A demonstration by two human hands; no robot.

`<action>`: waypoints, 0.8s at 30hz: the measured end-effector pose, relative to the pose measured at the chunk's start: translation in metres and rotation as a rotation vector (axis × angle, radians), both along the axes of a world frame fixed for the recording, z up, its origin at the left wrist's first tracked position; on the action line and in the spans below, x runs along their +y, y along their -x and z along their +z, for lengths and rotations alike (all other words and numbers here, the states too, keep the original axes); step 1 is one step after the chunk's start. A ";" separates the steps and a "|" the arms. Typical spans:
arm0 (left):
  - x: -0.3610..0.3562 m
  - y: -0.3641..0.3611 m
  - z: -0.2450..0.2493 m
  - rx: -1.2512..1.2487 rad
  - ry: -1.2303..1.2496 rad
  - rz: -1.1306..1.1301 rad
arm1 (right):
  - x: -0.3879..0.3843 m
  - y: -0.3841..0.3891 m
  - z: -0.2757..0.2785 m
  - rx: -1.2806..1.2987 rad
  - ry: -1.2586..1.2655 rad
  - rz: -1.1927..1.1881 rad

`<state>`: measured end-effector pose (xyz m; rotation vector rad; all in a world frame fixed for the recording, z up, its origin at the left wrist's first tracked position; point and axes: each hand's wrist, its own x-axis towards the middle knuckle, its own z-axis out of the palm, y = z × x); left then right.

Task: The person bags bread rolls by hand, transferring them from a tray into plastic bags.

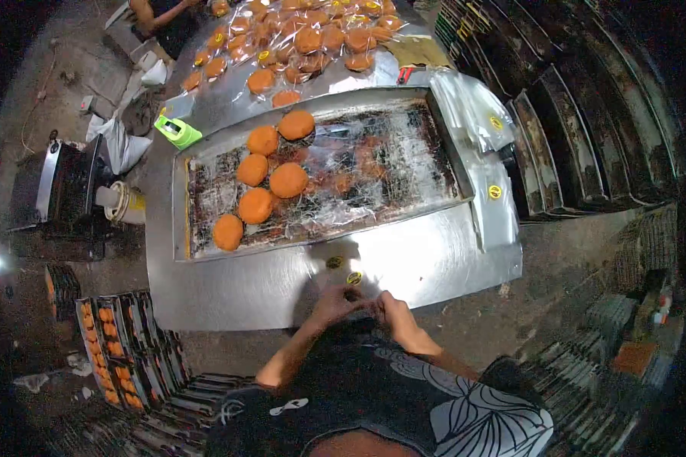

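Note:
My left hand (335, 305) and my right hand (392, 308) come together at the near edge of the metal table (229, 297), fingers bent inward. A clear plastic bag with a yellow and black round label (354, 278) seems to be between them; its outline is hard to make out. Another such label (334, 262) shows just beyond. Past the hands, a worn metal tray (320, 235) holds several round orange-brown buns (288, 180), grouped at its left.
Many bagged buns (309, 39) cover the table's far part. Stacked clear bags (476, 114) lie right of the tray, a green tape dispenser (178, 132) at its left corner. Racks of trays (579, 145) stand right. A person's arm (156, 17) shows at the upper left.

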<state>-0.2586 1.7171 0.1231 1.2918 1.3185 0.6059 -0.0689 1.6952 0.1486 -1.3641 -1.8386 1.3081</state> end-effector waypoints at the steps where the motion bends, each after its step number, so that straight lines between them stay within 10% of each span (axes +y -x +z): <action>1: 0.001 -0.007 0.015 -0.028 -0.034 -0.072 | -0.009 -0.001 -0.028 -0.049 -0.008 -0.022; 5: 0.005 -0.020 0.029 -0.147 -0.217 0.137 | 0.026 0.033 0.026 0.128 0.534 -0.074; 7: 0.000 -0.012 0.052 0.052 -0.674 0.095 | 0.062 0.049 0.017 1.231 1.223 -0.368; 9: -0.002 0.004 0.046 -0.043 -0.518 0.207 | 0.079 0.084 0.064 0.850 0.518 -0.339; 10: 0.004 0.015 0.026 -0.028 -0.458 0.378 | 0.089 0.121 0.067 1.257 0.496 -0.600; 11: 0.028 0.008 -0.017 -0.848 -0.662 0.549 | 0.083 0.132 0.065 1.408 0.712 -0.258; 13: 0.030 0.076 -0.036 -1.343 -0.405 0.459 | 0.070 0.171 0.021 1.418 0.973 0.000; 14: 0.031 0.110 -0.045 -1.569 -0.251 0.442 | 0.070 0.197 -0.029 1.307 1.022 -0.103; 16: 0.032 0.150 0.012 -1.338 -0.158 0.584 | 0.126 0.213 -0.059 0.386 -0.117 0.423; 19: 0.038 0.212 0.014 -1.137 -0.344 1.078 | 0.215 0.207 -0.009 -0.647 -0.920 0.133; 22: 0.034 0.251 0.031 -1.161 -0.279 1.251 | 0.247 0.212 -0.043 -0.550 -0.724 0.215; 24: 0.031 0.267 0.031 -1.264 -0.255 1.273 | 0.201 0.224 -0.025 -0.235 -0.614 -0.147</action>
